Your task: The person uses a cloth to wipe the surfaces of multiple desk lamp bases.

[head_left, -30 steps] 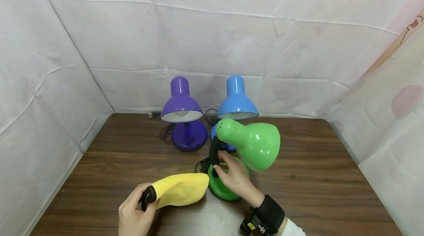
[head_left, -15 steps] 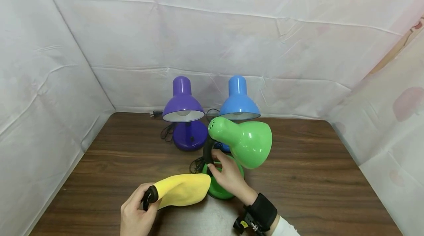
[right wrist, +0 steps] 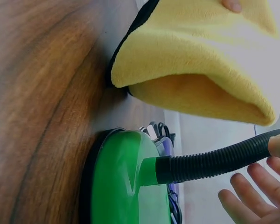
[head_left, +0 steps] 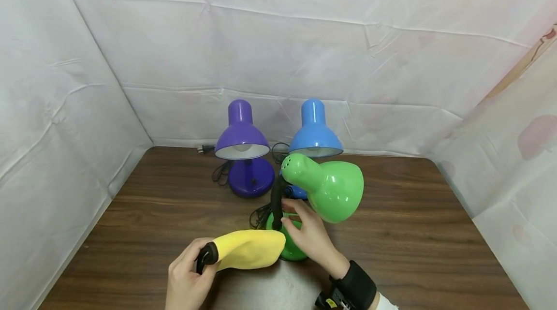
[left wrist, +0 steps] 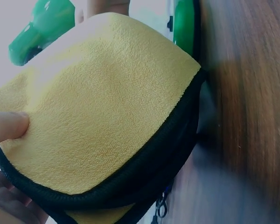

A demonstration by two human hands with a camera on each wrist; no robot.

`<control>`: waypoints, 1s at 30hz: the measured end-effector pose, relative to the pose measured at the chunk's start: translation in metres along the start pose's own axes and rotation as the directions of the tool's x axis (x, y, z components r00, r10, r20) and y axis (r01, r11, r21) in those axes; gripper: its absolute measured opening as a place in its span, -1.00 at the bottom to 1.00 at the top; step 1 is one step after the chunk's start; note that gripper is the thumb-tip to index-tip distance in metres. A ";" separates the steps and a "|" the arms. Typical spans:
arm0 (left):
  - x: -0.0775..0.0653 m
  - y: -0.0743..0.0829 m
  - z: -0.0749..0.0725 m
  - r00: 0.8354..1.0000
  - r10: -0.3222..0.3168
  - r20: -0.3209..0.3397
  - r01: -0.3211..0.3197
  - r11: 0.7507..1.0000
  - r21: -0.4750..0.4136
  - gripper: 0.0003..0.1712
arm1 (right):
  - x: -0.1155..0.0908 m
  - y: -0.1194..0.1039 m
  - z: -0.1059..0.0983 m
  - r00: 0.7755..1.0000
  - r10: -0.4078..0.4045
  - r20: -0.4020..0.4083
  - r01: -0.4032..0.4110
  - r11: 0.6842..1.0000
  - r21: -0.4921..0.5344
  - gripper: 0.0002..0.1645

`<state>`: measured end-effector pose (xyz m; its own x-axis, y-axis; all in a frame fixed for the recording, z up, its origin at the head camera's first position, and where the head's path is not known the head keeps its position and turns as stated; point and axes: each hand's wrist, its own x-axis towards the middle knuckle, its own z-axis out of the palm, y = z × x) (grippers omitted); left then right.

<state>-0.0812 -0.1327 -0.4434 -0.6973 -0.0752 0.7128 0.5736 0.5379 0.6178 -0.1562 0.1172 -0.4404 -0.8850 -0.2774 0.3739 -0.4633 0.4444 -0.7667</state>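
My left hand (head_left: 190, 273) pinches a folded yellow cleaning cloth (head_left: 252, 249) with black edging, thumb on its top face. The cloth (left wrist: 102, 98) reaches to the green base (head_left: 293, 250) of a desk lamp and overlaps it in the head view. My right hand (head_left: 311, 235) is at the right side of the lamp's black flexible neck (head_left: 276, 203). In the right wrist view its thumb overlaps the neck (right wrist: 219, 161), while the other fingers (right wrist: 252, 193) extend loosely beside it. The green lampshade (head_left: 337, 191) hangs tilted to the right above this hand.
Behind stand a purple desk lamp (head_left: 243, 136) and a blue desk lamp (head_left: 314, 133), the blue one's base partly hidden by the green lamp. Coiled black cords (head_left: 261, 215) lie by the bases. White sheeting (head_left: 278, 49) surrounds the wooden table (head_left: 165, 203).
The green lamp's base shifted left, then its shade swung back right over the last half second. My right hand's thumb came off the neck's front to its right side. The left hand and cloth moved right.
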 end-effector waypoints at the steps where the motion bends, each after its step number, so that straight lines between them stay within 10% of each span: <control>1: 0.001 0.000 0.001 1.000 0.005 0.006 -0.005 1.000 -0.005 -0.51 | -0.002 -0.001 -0.002 1.000 -0.014 -0.012 0.014 1.000 0.001 -0.53; 19: 0.027 0.006 0.034 0.967 0.169 0.192 -0.139 0.977 -0.164 -0.59 | -0.023 -0.024 -0.007 0.878 -0.476 0.047 0.477 0.866 -0.152 -0.33; 30: 0.036 0.019 0.049 0.937 0.227 0.266 -0.166 0.958 -0.234 -0.60 | -0.025 -0.021 -0.005 0.902 -0.430 0.025 0.429 0.893 -0.138 -0.47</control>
<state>-0.1166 -0.0838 -0.4226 -0.6373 0.2752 0.7198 0.7658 0.3310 0.5514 -0.1251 0.1193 -0.4312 -0.5983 -0.4631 0.6539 -0.7998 0.3954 -0.4516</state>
